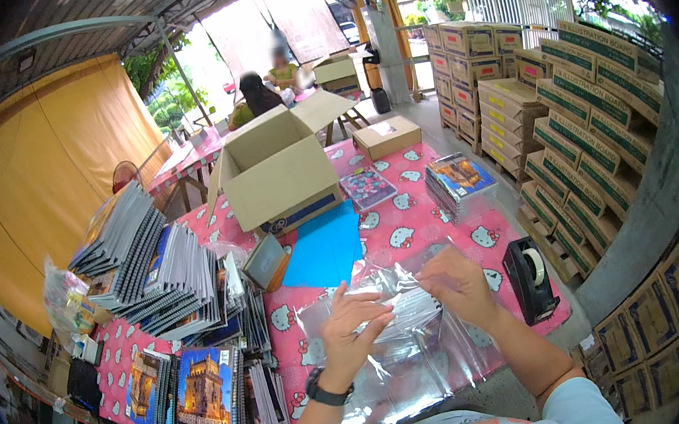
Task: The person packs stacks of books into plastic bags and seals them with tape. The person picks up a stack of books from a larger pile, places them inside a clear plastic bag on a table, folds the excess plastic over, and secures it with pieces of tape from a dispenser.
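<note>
A pile of transparent plastic sleeves (pixel 407 379) lies at the table's near edge, shiny and creased. Over its left side my left hand (pixel 355 330) is open, fingers stretched out, with a dark watch on the wrist. My right hand (pixel 457 286) is closed at the pile's upper right, its fingertips pinched on the plastic. To the right of that hand stands a black tape dispenser (pixel 529 279) with a roll in it. Blue sheets (pixel 323 251) lie just beyond the plastic. Farther right is a stack of spiral notebooks (pixel 462 182) with picture covers.
Leaning stacks of spiral notebooks (pixel 173 279) crowd the left side, more (pixel 206 400) nearer me. An open carton (pixel 282 172) and a flat box (pixel 387 137) stand behind. Stacked cartons (pixel 587 128) line the right. Two people (pixel 257 96) sit at a far table.
</note>
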Demonstrator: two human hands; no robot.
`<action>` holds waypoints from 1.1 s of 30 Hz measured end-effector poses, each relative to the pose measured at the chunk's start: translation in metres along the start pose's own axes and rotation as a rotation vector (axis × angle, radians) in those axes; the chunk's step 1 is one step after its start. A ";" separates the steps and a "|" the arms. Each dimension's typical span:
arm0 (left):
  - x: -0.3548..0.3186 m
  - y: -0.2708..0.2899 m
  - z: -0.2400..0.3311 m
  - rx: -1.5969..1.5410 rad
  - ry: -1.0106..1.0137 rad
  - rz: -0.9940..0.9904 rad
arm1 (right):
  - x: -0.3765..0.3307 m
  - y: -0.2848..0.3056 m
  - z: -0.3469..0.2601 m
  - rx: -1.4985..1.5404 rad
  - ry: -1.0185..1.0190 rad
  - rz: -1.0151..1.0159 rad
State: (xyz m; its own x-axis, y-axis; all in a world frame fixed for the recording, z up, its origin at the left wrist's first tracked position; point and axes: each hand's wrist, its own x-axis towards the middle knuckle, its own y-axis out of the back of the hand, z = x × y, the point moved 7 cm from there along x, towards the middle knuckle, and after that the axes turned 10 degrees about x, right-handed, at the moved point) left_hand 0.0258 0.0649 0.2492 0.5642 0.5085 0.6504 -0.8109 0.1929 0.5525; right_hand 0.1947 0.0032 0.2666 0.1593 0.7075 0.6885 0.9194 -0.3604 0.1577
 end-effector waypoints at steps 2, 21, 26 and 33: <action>0.015 0.016 0.023 0.185 0.051 0.023 | -0.003 0.002 0.023 0.007 -0.104 -0.029; -0.028 -0.047 -0.116 -0.293 0.632 -0.531 | -0.002 -0.010 0.115 0.738 -0.543 -0.005; 0.004 -0.029 -0.099 -0.137 0.505 -0.245 | -0.023 -0.030 0.115 0.054 -0.494 -0.460; 0.025 0.004 -0.084 -0.146 0.377 -0.128 | -0.015 -0.017 0.122 -0.023 -0.453 -0.379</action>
State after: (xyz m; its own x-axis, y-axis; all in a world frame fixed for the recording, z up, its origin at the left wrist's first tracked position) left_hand 0.0234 0.1490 0.2237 0.5875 0.7390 0.3297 -0.7665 0.3776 0.5195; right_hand 0.2209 0.0730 0.1675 -0.0366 0.9768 0.2109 0.9350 -0.0411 0.3523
